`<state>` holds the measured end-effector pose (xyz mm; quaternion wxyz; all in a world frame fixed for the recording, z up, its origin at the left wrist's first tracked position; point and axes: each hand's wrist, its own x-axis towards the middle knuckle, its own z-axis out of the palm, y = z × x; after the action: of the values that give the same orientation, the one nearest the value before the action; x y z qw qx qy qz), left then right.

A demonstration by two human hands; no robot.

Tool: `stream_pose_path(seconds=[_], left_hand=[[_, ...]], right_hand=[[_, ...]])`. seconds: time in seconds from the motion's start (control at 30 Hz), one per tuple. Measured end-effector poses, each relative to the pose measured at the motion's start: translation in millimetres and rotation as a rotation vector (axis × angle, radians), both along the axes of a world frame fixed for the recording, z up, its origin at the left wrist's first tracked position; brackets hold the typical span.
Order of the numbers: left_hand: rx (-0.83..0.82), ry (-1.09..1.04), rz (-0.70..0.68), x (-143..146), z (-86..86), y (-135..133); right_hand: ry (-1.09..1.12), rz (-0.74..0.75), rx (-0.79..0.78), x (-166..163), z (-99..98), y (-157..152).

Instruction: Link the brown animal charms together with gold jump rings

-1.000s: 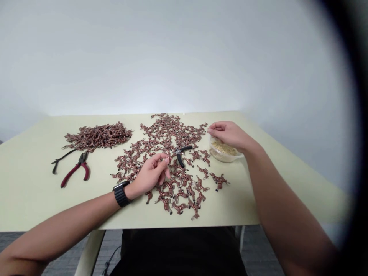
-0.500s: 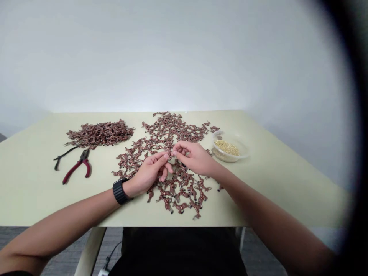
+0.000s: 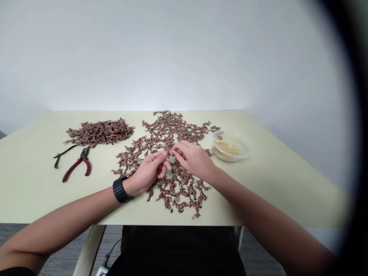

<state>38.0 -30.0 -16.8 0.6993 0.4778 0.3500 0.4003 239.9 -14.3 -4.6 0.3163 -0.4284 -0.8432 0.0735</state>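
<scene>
Thumb and fingers of my left hand (image 3: pixel 152 168) are pinched together, with a bit of a small brown deer figurine (image 3: pixel 169 153) showing at the tips. My right hand (image 3: pixel 192 157) meets it there, thumb and forefinger closed at the same spot; whatever they pinch is too small to make out. Beneath and around both hands, many loose brown deer figurines (image 3: pixel 181 191) lie spread over the table. A clear round plastic tub (image 3: pixel 244 153) with small gold-coloured pieces (image 3: pixel 228 147) stands to the right of my right hand.
A denser heap of brown figurines (image 3: pixel 100 132) sits at the back left of the pale yellow table (image 3: pixel 276 184). In front of it lie red-handled pliers (image 3: pixel 76 168) and a thin black tool or strip (image 3: pixel 61 155). The wall (image 3: pixel 143 57) rises behind the table.
My two hands stay fingertip to fingertip in nearly the same place. The right hand has turned slightly, its fingers closing in more. The view has shifted a little.
</scene>
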Motion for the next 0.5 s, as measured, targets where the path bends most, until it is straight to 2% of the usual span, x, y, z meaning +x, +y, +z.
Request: stream_pose_path(seconds=[0.1,0.2,0.5], left_hand=[[0.005,-0.005,0.012,-0.3,1.7,-0.3],[0.018,0.005,0.01,0.1,3.0,-0.8],[0.027,0.021,0.004,-0.5,-1.4,0.3]], right_hand=[[-0.077,0.007,0.06,-2.2,-2.5,-3.8],[-0.068,0.023,0.053,-3.8,-3.4,-4.8],[0.209,0.019,-0.034,-1.7,2.7,1.2]])
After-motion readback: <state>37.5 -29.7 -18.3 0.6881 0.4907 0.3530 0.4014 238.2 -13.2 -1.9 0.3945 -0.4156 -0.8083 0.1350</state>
